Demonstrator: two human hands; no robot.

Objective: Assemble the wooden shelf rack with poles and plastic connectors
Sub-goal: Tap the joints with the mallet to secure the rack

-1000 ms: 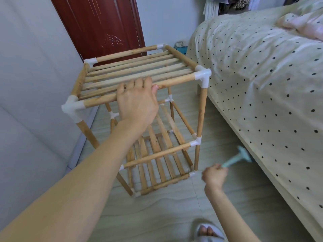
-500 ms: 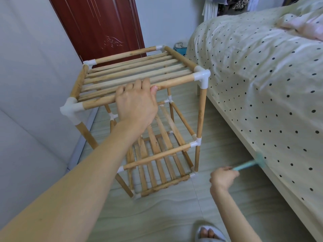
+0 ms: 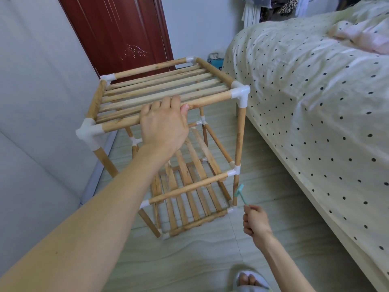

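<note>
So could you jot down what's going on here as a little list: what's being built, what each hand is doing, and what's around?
being built: wooden shelf rack, standing upright on the floor
joints: white plastic connectors at the corners
left hand: grips the top front pole
right hand: holds a small teal hammer beside the rack's lower front post
surroundings: polka-dot bed on the right, red door behind

The pale tiled floor bears the wooden rack, the bed, and seemingly 1 slippered foot.
</note>
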